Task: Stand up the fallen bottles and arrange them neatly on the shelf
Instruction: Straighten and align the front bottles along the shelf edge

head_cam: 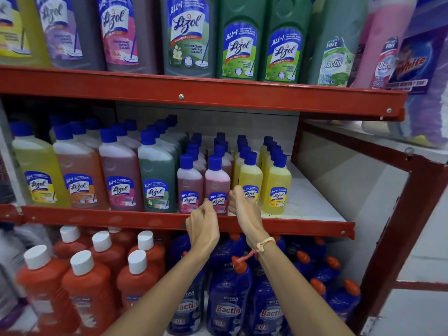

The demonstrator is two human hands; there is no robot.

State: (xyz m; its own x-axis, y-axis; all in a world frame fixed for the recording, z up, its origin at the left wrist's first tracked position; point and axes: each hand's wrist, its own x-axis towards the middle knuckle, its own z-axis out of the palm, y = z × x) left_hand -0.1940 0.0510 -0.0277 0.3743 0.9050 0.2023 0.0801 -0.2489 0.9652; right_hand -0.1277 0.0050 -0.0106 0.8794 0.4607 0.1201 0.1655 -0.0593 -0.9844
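On the middle shelf (303, 202) stand rows of small blue-capped Lizol bottles, all upright. Two pink rows are fronted by a left pink bottle (189, 184) and a right pink bottle (217, 180). Two yellow rows beside them are fronted by one yellow bottle (250, 177) and another yellow bottle (276, 184). My left hand (202, 225) touches the lower left of the right pink bottle with curled fingers. My right hand (244, 209) rests against that bottle's right side, partly covering the first yellow bottle's base. The bottle stands between both hands.
Larger Lizol bottles (121, 175) fill the shelf's left part. Bare white shelf board lies right of the yellow rows. Big Lizol and Bactin jugs (238, 42) stand above, orange bottles (87, 284) and blue Bactin bottles (228, 301) below. A red frame post (397, 229) rises at right.
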